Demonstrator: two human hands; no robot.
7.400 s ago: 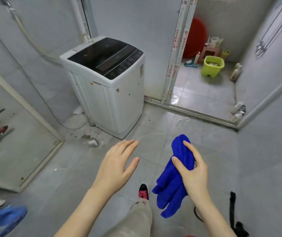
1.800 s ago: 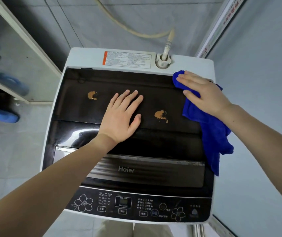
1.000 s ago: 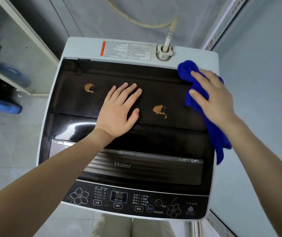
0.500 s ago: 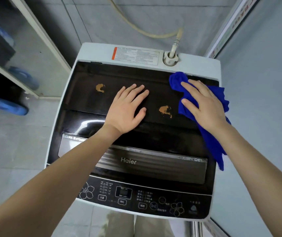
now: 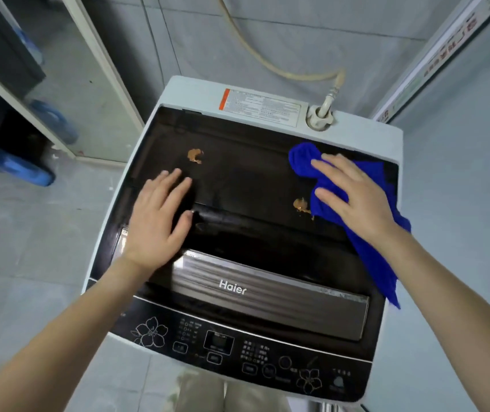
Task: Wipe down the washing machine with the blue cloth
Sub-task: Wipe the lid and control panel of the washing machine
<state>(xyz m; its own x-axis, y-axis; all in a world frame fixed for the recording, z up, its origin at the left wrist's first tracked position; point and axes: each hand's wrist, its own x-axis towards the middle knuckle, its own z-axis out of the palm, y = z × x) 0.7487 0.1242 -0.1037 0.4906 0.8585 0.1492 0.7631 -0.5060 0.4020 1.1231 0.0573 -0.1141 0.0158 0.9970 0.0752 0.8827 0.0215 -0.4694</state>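
The right hand point(image 5: 356, 197) presses flat on the blue cloth point(image 5: 368, 233) beside a brown spot point(image 5: 301, 205) — the left hand point(image 5: 157, 221) lies spread on the washing machine point(image 5: 252, 179) lid.

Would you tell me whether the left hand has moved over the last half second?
Yes. The left hand has slid left across the lid: it lay right of the left stain and now lies left of it.

Home laundry or utility corner — grey tiled floor point(image 5: 29, 248) and wall, top-loading washing machine point(image 5: 267, 93) fed by a hose point(image 5: 267, 63), sliding door frame point(image 5: 434, 52) alongside.
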